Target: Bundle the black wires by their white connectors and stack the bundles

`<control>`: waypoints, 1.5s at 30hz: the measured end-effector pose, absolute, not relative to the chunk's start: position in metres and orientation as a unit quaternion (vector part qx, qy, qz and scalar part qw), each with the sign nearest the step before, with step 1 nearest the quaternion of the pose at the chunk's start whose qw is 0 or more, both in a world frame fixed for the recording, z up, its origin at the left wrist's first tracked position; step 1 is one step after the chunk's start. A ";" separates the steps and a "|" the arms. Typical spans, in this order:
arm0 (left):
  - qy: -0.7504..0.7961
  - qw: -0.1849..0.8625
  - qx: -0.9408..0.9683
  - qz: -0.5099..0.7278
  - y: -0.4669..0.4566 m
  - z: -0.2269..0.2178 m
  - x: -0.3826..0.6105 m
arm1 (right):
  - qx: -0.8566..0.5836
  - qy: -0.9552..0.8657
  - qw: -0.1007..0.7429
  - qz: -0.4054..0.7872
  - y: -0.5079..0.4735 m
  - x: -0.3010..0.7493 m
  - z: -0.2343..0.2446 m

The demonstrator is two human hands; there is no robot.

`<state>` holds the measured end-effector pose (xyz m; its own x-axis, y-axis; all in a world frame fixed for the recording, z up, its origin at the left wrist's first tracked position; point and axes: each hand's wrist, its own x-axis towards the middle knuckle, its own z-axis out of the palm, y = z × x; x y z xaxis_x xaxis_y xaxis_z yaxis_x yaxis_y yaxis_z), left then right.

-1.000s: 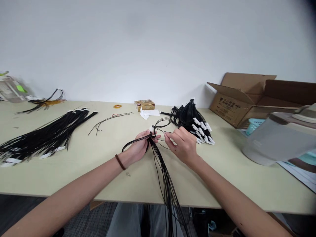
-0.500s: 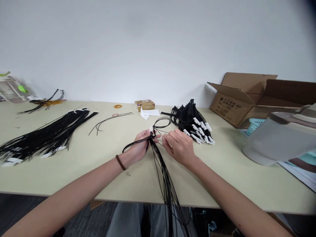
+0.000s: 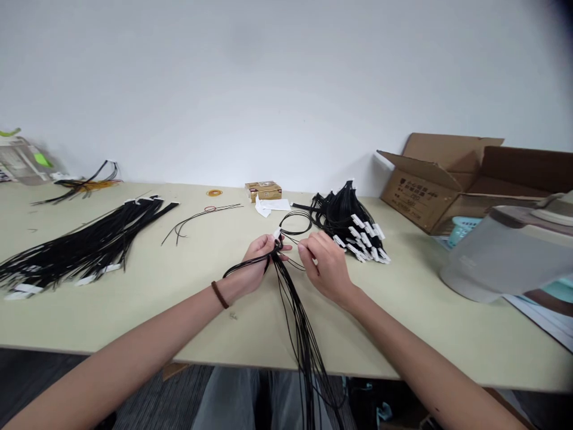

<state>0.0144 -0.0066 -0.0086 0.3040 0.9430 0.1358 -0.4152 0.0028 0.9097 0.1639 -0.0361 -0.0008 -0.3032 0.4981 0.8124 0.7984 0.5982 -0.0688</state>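
Observation:
A bundle of thin black wires [image 3: 301, 322] hangs from my left hand [image 3: 256, 269] down over the table's front edge. The fingers of that hand are closed around the bundle near its upper end, where a white connector [image 3: 277, 233] sticks up. A few strands loop back over the left wrist, and a round coil of wire [image 3: 297, 223] stands out beyond the fingers. Just to the right, my right hand [image 3: 329, 264] is pinched, thumb against curled fingers. A thin black wire runs to its fingertips; the exact grip is partly hidden.
Black wire bundles with white connectors lie at left [image 3: 89, 242] and in a heap [image 3: 347, 215] at right. Behind are a small gold box [image 3: 263, 191], white paper [image 3: 273, 205] and a yellow ring [image 3: 214, 193]. An open carton [image 3: 416, 197] and grey jug [image 3: 487, 257] stand right.
My right hand has shifted slightly right, away from the left. Loose wire ends now show below its fingers. The left hand keeps its hold, and the white connector shows more clearly.

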 end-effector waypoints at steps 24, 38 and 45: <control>0.251 0.659 0.550 0.448 -0.013 -0.013 0.016 | -0.371 -0.828 0.411 -0.093 -0.032 0.164 -0.003; 0.254 0.679 0.521 0.451 -0.012 -0.015 0.015 | -0.355 -0.839 0.408 -0.062 -0.030 0.166 -0.004; 0.232 0.728 0.460 0.452 -0.010 -0.011 0.013 | -0.362 -0.809 0.444 -0.133 -0.028 0.166 -0.004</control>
